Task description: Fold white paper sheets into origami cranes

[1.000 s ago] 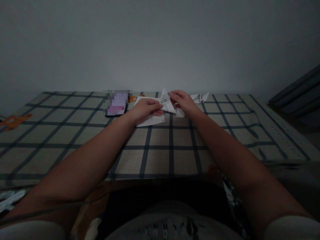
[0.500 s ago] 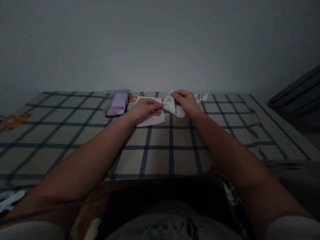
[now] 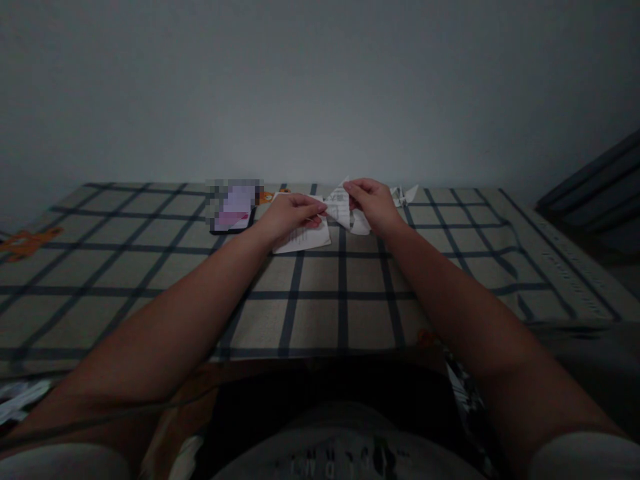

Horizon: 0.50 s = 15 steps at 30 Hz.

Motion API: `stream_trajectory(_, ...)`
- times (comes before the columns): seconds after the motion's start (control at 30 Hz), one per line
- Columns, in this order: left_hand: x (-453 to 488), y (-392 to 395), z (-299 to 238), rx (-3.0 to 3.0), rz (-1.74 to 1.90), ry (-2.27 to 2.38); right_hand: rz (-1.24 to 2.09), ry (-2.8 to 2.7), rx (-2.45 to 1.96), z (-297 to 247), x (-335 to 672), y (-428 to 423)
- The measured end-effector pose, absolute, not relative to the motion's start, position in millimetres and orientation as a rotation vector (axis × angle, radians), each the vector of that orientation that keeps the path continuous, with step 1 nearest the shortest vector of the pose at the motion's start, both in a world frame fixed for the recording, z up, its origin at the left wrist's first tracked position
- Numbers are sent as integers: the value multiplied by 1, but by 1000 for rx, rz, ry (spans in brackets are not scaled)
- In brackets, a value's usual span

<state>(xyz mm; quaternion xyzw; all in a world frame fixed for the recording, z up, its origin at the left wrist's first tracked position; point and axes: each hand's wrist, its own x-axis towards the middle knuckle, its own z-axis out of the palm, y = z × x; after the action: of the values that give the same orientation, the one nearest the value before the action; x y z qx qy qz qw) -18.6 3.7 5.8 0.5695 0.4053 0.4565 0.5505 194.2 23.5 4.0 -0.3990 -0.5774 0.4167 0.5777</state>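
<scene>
A folded piece of printed white paper [image 3: 341,205] is held up between both hands above the checked cloth [image 3: 320,287]. My left hand [image 3: 290,217] pinches its left corner with closed fingers. My right hand [image 3: 373,203] grips its upper right part, fingers curled over the edge. Under my left hand a flat white printed sheet [image 3: 305,239] lies on the cloth.
A phone with a lit screen [image 3: 234,210] lies left of the hands. A small folded white paper figure [image 3: 406,195] sits behind my right hand near the wall. An orange print [image 3: 25,241] marks the cloth's far left. A dark object [image 3: 595,187] stands at the right.
The folded paper has been turned and drawn in between the hands, its tall point now lower. My right hand shifted slightly up and left; my left hand barely moved.
</scene>
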Motion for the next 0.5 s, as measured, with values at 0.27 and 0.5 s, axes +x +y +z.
stream_trajectory(0.27,-20,2,3,1463,1185,954,942,-1351,-910,4,195,25)
stream_trajectory(0.5,-19,4,4,1444,1060,939,876,-1412,-879,-2,196,30)
